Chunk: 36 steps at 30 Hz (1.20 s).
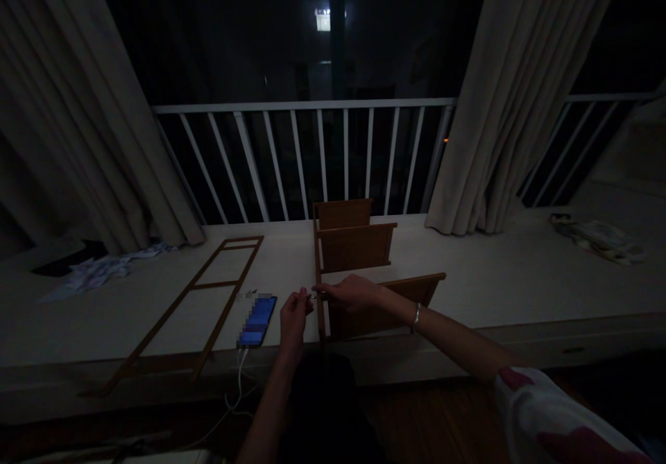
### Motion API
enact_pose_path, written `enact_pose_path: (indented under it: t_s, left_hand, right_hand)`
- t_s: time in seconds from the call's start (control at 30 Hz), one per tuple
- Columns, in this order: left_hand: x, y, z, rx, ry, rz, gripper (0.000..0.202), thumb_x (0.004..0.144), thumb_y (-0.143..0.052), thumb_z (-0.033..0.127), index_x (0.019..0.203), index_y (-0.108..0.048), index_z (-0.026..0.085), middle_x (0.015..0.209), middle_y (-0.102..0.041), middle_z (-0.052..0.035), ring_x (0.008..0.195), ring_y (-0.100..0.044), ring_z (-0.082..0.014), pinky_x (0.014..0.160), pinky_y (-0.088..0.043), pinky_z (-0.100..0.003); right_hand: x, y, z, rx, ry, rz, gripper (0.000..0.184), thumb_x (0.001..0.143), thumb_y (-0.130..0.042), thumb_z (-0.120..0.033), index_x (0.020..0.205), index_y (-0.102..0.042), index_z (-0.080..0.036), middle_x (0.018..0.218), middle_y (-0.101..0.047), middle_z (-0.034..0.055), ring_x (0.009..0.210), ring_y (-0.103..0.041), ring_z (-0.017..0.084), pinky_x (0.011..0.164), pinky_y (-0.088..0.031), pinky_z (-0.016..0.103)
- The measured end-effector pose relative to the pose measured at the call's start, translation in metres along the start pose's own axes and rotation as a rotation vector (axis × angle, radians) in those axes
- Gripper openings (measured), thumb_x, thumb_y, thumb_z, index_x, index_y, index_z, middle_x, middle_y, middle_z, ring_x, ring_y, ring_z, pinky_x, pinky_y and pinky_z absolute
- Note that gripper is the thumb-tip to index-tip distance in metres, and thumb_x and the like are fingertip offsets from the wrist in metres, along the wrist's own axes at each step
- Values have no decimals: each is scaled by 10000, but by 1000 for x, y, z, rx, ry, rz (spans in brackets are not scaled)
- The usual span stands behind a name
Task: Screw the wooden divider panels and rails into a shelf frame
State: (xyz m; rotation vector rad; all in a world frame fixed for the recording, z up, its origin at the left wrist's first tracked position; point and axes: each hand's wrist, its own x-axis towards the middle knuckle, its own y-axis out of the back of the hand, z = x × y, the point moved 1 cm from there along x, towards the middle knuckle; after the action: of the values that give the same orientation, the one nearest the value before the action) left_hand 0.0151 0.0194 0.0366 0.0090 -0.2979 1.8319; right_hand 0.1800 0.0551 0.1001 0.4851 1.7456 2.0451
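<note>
A wooden frame with several crosswise panels stands on the pale window ledge, its long side rail [319, 259] running away from me. My left hand [294, 317] is closed just left of this rail, its fingertips pinched at a small shiny metal piece [312, 297], too dim to name surely. From the right, my right hand [354, 292] reaches over the nearest wooden panel [385, 309]. Its fingers are bent around the side rail, with the forefinger beside the metal piece. The undersides of those fingers are hidden.
Left of my hands lies a lit phone [259, 322] with a white cable [240, 381]. A ladder-like wooden frame [216, 286] lies further left, overhanging the ledge [494, 277]. Behind are white railings [320, 152] and curtains [479, 103]. Crumpled cloth [598, 237] lies at right.
</note>
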Motion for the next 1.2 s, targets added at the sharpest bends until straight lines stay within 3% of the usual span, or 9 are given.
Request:
enact_pose_path:
  t_s: [0.17,0.3,0.53,0.7,1.0,1.2]
  left_hand:
    - [5,5,-2,-130,109,-98,233,627,-588,356,629,-524,132,605,-492,25,595,-473,-66,600,-407,-197]
    - [5,7,-11,-129,112,-135,230,590,-632,295,747,-557,143,673,-549,10,633,-509,-77,621,-404,-205]
    - [2,6,-25,-137,57,-88,332,630,-609,327,905,-544,154,753,-600,-24,708,-552,-105,695,-407,-242]
    - [1,8,-29,-9,-23,-54,265,660,-577,349,822,-545,142,736,-600,-31,699,-546,-117,667,-403,-238]
    - [1,10,-14,458,-316,57,223,692,-530,360,752,-599,158,704,-581,-17,649,-518,-124,611,-393,-233]
    - [-6,3,-13,407,-262,42,261,715,-486,386,764,-583,149,668,-581,-16,633,-529,-127,605,-401,-231]
  right_hand:
    - [1,-2,2,-6,-8,-9,673,746,-441,-270,1307,-70,-232,932,-609,83,786,-579,216,613,-378,271]
    - [1,-4,2,-18,-15,-13,683,731,-453,-249,1304,-81,-233,910,-615,82,779,-579,219,610,-376,274]
    - [1,-2,5,-15,8,-19,728,694,-487,-244,1301,-84,-228,959,-599,88,774,-576,218,586,-367,261]
    - [1,-4,7,-16,8,3,713,706,-471,-240,1300,-77,-245,944,-604,76,765,-579,215,570,-359,253]
    - [-1,-2,6,-11,6,-16,727,692,-481,-225,1303,-87,-228,978,-593,95,784,-572,214,594,-364,255]
    - [-1,-3,6,9,6,-7,717,701,-482,-234,1303,-92,-233,996,-587,82,787,-573,202,597,-367,248]
